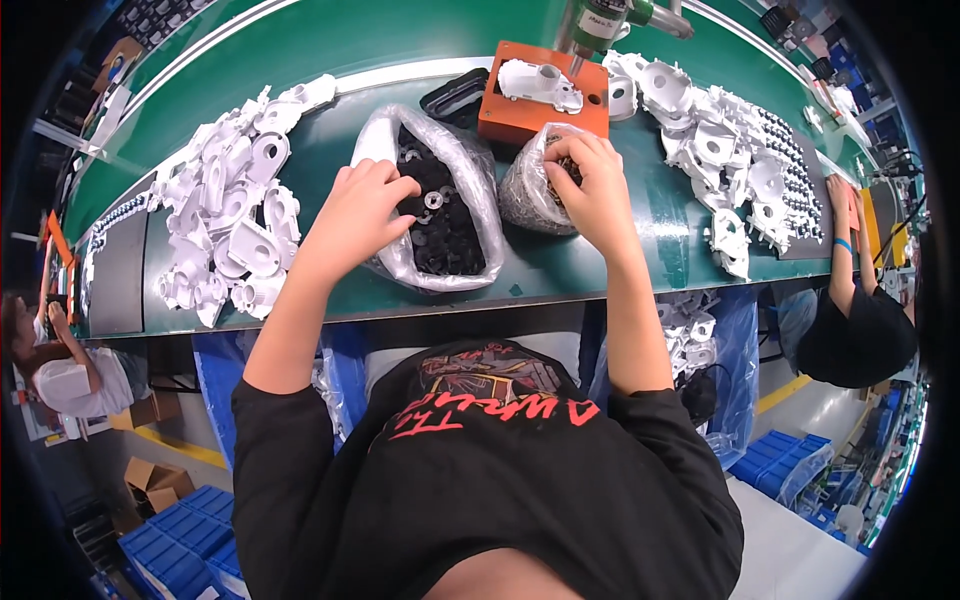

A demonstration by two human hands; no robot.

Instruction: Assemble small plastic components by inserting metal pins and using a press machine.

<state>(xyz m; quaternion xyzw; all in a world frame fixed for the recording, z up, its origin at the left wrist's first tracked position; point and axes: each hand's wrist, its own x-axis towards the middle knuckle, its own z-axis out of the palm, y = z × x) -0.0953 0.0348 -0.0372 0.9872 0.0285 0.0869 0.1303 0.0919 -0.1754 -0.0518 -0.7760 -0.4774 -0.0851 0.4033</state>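
Observation:
My left hand [368, 208] hangs over the left side of a clear plastic bag [478, 180] filled with small black round parts [445, 235]. Its thumb and forefinger are apart above the parts, and it looks open. A pale ring-shaped piece [433, 200] lies among the black parts. My right hand [592, 185] reaches into the mouth of a smaller clear bag [525, 195] of tiny metal-coloured pieces. Its thumb and fingertips come close together there; whatever they hold cannot be made out. Just behind, a white plastic housing [540, 84] rests on an orange block fixture [505, 115].
Above the fixture hangs a green and metal tool head [600, 22]. White housings are heaped on the left [230, 200] and right [715, 140], with rows of small dark-and-silver parts [795, 180] beyond. A black tray [455, 95] lies behind the large bag. Co-workers sit at both sides.

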